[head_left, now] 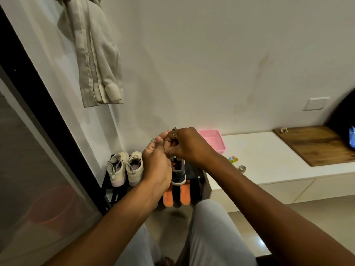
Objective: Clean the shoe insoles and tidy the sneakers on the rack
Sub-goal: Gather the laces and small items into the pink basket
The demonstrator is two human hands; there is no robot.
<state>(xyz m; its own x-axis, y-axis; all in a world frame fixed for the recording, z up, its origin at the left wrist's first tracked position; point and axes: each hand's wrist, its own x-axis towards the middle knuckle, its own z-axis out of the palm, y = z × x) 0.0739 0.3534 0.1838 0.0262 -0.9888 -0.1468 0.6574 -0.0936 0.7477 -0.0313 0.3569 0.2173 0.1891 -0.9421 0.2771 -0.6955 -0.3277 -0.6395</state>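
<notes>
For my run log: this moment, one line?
left hand, right hand: touching, grip unclear | grey sneaker: behind them | orange insoles: out, below sneaker

The pair of sneakers on the black rack is cream-white, with pale lilac at the toes. The other sneaker is dark grey with a white sole and an orange mark. The two insoles are orange. The basket is pink, the board shows brown wood grain, my trousers are light grey, and the hanging garment is beige with paler stripes.
</notes>
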